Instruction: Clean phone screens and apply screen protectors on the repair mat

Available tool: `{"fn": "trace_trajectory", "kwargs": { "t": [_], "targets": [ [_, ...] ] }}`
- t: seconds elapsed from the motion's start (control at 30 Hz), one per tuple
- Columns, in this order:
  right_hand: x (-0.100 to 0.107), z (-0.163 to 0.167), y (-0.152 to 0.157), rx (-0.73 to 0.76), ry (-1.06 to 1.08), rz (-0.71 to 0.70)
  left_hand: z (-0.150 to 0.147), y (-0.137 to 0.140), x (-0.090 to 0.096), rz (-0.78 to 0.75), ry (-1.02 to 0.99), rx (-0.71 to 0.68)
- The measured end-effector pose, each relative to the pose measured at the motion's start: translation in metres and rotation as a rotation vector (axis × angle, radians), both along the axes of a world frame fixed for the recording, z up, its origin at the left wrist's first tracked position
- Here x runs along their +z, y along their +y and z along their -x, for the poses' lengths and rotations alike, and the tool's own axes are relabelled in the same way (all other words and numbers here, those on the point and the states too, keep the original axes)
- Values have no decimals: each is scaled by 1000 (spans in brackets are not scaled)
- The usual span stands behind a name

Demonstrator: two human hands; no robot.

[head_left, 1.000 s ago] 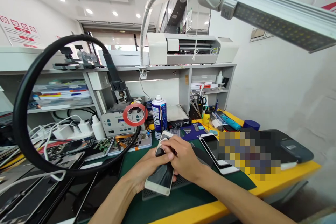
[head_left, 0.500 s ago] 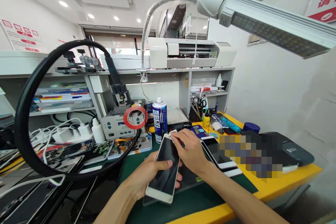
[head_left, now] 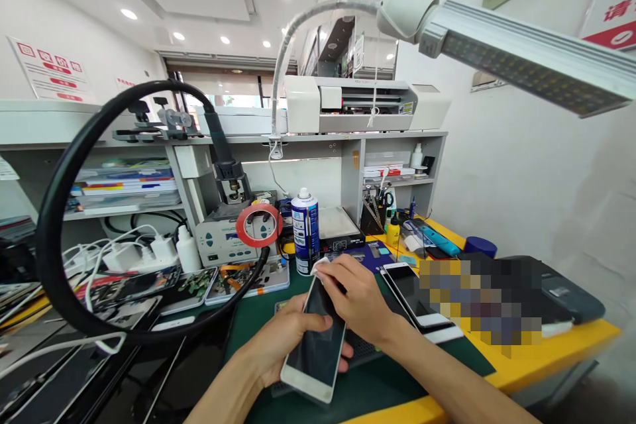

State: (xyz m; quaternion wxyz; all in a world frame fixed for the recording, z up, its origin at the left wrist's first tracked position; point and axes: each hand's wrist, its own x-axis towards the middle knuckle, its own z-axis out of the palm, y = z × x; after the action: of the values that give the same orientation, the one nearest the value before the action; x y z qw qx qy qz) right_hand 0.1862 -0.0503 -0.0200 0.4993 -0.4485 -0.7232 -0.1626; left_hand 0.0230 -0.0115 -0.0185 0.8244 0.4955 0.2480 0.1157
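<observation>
A white-framed smartphone (head_left: 314,356) with a dark screen lies tilted in my left hand (head_left: 281,338). The thumb rests across the glass, while the other fingertips wrap round the far long edge. My right hand (head_left: 356,288) pinches a small white piece like a wipe or tissue (head_left: 318,265) against the phone's top end, which the fingers partly cover. Below the phone is a dark perforated pad (head_left: 365,352) on a green mat (head_left: 258,298). Another white phone (head_left: 415,291), screen up, lies just right of my right hand.
A blue spray can (head_left: 305,228) stands behind the phone. At left, a thick black hose (head_left: 47,232) loops before a repair station with a red tape roll (head_left: 258,225). Opened phones and boards (head_left: 248,281) crowd that side. A lamp (head_left: 527,50) hangs overhead; a dark pouch (head_left: 571,285) lies right.
The phone sits slightly lower in the view. My right hand's fingers and the white piece have shifted left and down, toward the phone's top left corner. The view itself has moved a little.
</observation>
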Motion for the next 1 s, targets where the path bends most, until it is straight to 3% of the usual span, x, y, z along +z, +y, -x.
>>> {"fn": "trace_trajectory", "kwargs": {
  "t": [0.27,0.43,0.77,1.0],
  "targets": [
    [5,7,-5,42,-208,-97,-2,-3,5,2,5,-22],
    [5,6,-4,24,-145,-104,-2,-1,6,6,3,30],
    [7,4,-1,-120,-116,14,-2,2,-2,9,8,78],
    [7,-4,2,-228,-17,56,-3,0,6,25,-43,173]
  ]
}}
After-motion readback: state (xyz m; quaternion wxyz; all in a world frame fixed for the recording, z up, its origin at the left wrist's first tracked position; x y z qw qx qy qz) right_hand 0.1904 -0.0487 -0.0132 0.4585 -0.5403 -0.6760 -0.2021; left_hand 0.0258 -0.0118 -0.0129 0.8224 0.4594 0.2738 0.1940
